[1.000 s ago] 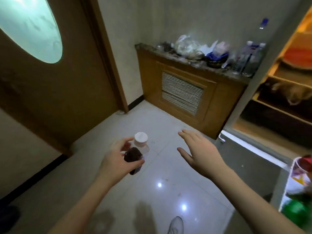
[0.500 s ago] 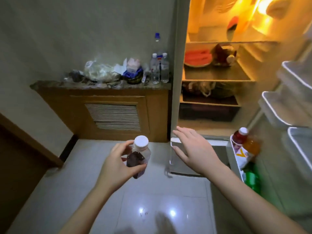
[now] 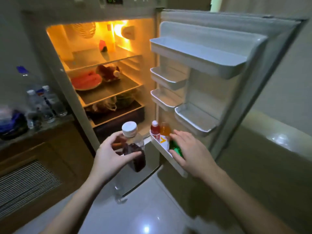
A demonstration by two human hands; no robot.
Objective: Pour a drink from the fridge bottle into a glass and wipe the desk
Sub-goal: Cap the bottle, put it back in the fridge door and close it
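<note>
Left hand (image 3: 111, 156) wraps dark bottle (image 3: 134, 149), capped, part-full, upright before open fridge (image 3: 101, 65). Right hand (image 3: 190, 152) spread, fingers loose, resting over bottles in lowest door bin (image 3: 167, 154) — grasping nothing. Risks: spread hand knocks door bottles over; one-handed grip slips on cold bottle — drop onto tile. Glass, desk not in view.
</note>
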